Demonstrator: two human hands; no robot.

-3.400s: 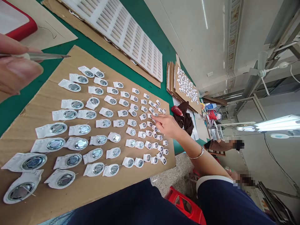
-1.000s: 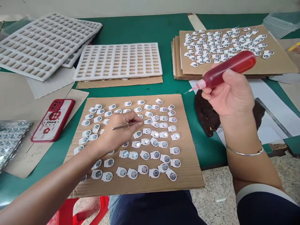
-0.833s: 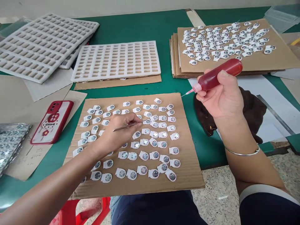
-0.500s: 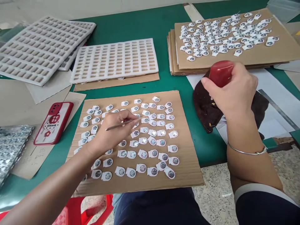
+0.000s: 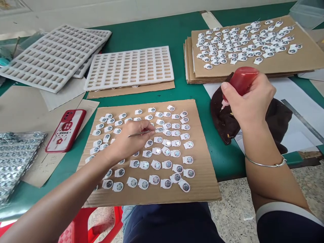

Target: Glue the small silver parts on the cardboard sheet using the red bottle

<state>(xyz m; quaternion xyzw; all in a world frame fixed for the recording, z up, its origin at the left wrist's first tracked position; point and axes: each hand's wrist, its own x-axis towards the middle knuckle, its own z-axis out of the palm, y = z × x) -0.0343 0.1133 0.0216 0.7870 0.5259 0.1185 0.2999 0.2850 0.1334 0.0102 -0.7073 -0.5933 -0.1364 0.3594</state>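
My left hand (image 5: 134, 135) pinches a pair of thin metal tweezers (image 5: 138, 134), whose tip reaches a small round metallic part on a white tab (image 5: 159, 129). Many such parts lie in loose rows on the cardboard sheet (image 5: 202, 189) beneath that hand; some are hidden by my hand and forearm. My right hand (image 5: 255, 98) is wrapped round a red squeeze bottle (image 5: 242, 81) with a pale, thin nozzle pointing down and left. The nozzle is over a dark brown cloth (image 5: 275, 114); whether it touches the cloth I cannot tell.
At the back right, a cardboard stack (image 5: 202, 72) carries more parts. White slotted trays (image 5: 130, 67) stand at the back and left. A red-cased phone (image 5: 66, 131) and a silvery pack (image 5: 20, 158) lie left. A ruler (image 5: 303, 121) rests on white paper at right.
The red bottle has tilted in my right hand, and its nozzle now shows. My left hand with the tweezers appears slightly farther right in view, while the whole view has shifted a little.
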